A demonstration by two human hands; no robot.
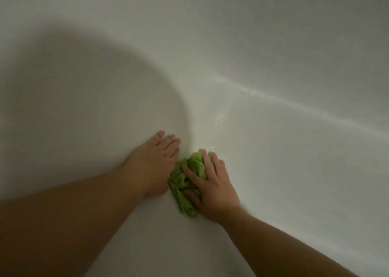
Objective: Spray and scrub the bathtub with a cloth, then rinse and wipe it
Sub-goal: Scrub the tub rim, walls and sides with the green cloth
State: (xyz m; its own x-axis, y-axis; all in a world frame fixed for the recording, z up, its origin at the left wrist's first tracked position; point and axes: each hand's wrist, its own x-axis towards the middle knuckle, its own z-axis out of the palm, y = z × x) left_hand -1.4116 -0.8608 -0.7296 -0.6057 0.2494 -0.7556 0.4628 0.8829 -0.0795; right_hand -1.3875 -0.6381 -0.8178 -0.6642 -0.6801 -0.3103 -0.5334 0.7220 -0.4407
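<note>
Item 1, left hand (156,150): laid flat on the white tub (84,108), fingers straight and close together, holding nothing. It looks to serve as a brace, taking the person's weight over the basin. Its thumb side sits just beside the cloth.

Item 2, cloth (185,184): green, bunched into a wad, lying on the tub surface between the two hands — low in the view, where the floor curves up into the wall.

Item 3, right hand (210,184): spread over the cloth, fingers mostly straight and splayed, pressing it down rather than clutching it. The thumb lies along the cloth's lower edge.

Item 4, droplets (217,127): a few wet beads on the surface beyond the cloth, more up along the pale ridge. Whether they are spray or rinse water cannot be told.

Step in hand, by judgement: scrubbing. To do it well, keep the palm's weight on the wad, work in short overlapping passes along the curve toward the droplets, refold the cloth to a fresh face as it loads up — and keep the bracing hand on a dry patch, since a wet tub is slippery
</note>
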